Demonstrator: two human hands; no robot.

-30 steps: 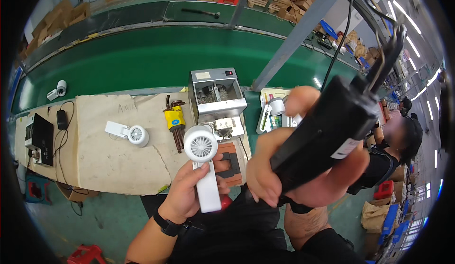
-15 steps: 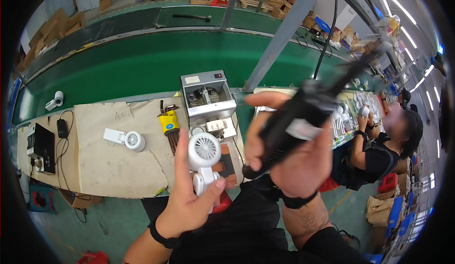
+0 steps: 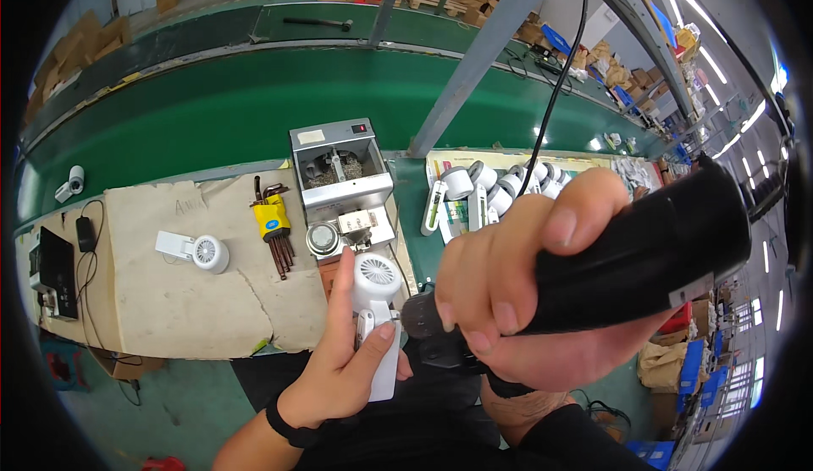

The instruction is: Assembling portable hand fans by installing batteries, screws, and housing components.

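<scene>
My left hand (image 3: 343, 357) is closed round a white handheld fan (image 3: 378, 276), its round grille facing up and its handle pointing down toward me. My right hand (image 3: 542, 285) grips a black electric screwdriver (image 3: 652, 255), held level across the front of me. The screwdriver's nose reaches the side of the fan at its hinge; whether the bit sits in a screw there cannot be made out. Just beyond my left hand stands a grey screw feeder (image 3: 343, 166) with loose screws in its tray. Another white fan (image 3: 207, 253) lies on the cardboard to the left.
A yellow-wrapped hex key set (image 3: 273, 221) lies left of the feeder. Several white fan parts (image 3: 483, 183) sit at the right. A green conveyor belt (image 3: 212, 90) runs behind, with a slanted metal post (image 3: 474, 69). A black cable (image 3: 559, 82) hangs down. At far left is a black box (image 3: 55, 272).
My right hand has turned the screwdriver from pointing up and away to level, bringing its nose to the fan. The fan stays in my left hand. The whole view has shifted slightly.
</scene>
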